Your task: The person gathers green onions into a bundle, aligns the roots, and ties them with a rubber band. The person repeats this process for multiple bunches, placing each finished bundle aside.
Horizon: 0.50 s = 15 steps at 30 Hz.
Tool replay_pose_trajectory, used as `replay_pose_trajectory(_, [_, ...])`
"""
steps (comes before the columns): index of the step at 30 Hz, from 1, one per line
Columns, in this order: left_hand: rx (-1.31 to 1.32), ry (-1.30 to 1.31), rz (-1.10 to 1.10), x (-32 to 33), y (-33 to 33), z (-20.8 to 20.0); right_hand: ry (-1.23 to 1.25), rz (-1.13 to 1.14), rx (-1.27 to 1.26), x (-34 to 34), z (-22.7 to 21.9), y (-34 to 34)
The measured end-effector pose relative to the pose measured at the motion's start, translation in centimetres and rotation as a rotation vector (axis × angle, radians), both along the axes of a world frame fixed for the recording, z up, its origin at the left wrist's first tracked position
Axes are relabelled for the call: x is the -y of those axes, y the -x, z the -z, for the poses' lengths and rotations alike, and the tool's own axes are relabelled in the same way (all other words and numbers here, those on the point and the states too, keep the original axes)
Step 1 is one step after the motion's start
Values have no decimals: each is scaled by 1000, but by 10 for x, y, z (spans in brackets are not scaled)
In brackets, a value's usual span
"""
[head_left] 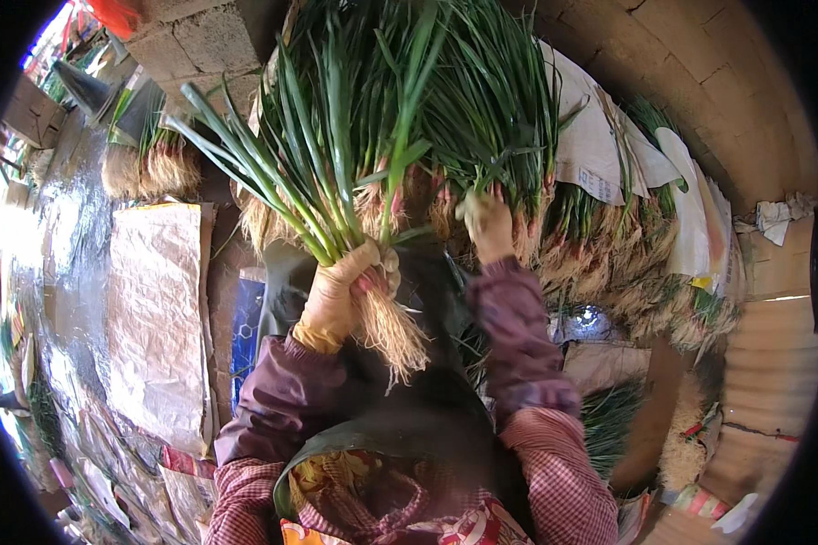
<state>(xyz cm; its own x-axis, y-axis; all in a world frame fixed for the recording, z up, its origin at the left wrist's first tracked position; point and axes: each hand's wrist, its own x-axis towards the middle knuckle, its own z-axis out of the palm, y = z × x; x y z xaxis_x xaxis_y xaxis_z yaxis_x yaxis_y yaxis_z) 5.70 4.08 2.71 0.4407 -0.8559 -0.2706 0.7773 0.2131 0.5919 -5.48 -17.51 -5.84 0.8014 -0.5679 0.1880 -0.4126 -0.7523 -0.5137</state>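
My left hand [341, 277], in a pale yellowish glove, is closed round a bunch of spring onions [332, 195]. Their green leaves fan up and to the left, and the pale stringy roots [393, 331] hang below the fist. To the right, my gloved right hand [487, 225] is at the near edge of a big heap of spring onions [495, 100] with reddish stem bases. Its fingers are curled in among stems and leaves and look closed on some; slight blur hides exactly how many.
White sacking [586, 136] covers more onions along the right, their roots facing me. A block wall [204, 50] stands behind. Smaller bundles [154, 163] and a flattened pale sack [159, 309] lie on the wet floor at left. My dark apron [409, 427] covers my lap.
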Motion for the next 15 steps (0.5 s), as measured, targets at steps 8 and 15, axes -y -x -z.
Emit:
replay_pose_trajectory(8, [273,-301,73,-21,20,16,-1128,-63,76,-58,-79,-9])
replay_pose_trajectory(15, [-32,-250,69,-34,29,15,333,16,246,-89,-38,-27])
